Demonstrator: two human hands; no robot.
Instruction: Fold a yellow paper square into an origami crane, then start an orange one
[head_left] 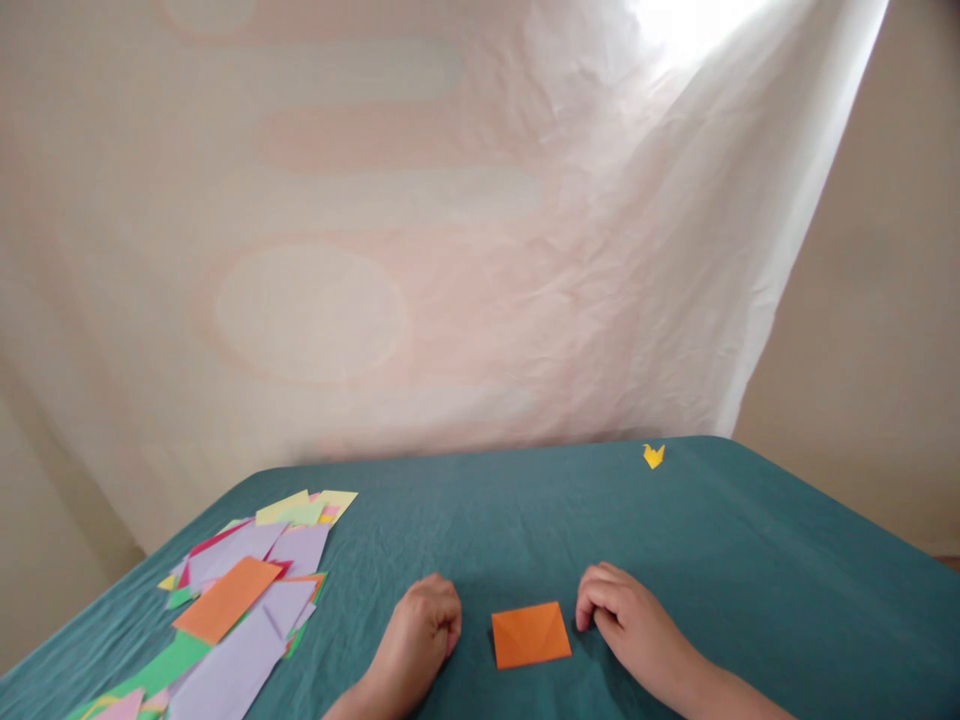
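A folded orange paper (532, 636) lies flat on the table between my two hands, with faint crease lines on its upper face. To its left, my left hand (426, 630) rests on the cloth, fingers curled into a loose fist, apart from the paper. My right hand (628, 618) sits just off the paper's right edge. Its fingers are bent inward and pressed together, and nothing shows in them.
Loose colored paper sheets (247, 610), purple, orange, green, yellow and pink, overlap in a pile on the left side. A small yellow folded paper bird (654, 456) stands near the far right edge. A teal cloth (465, 520) covers the table, and a pale curtain (450, 250) hangs behind.
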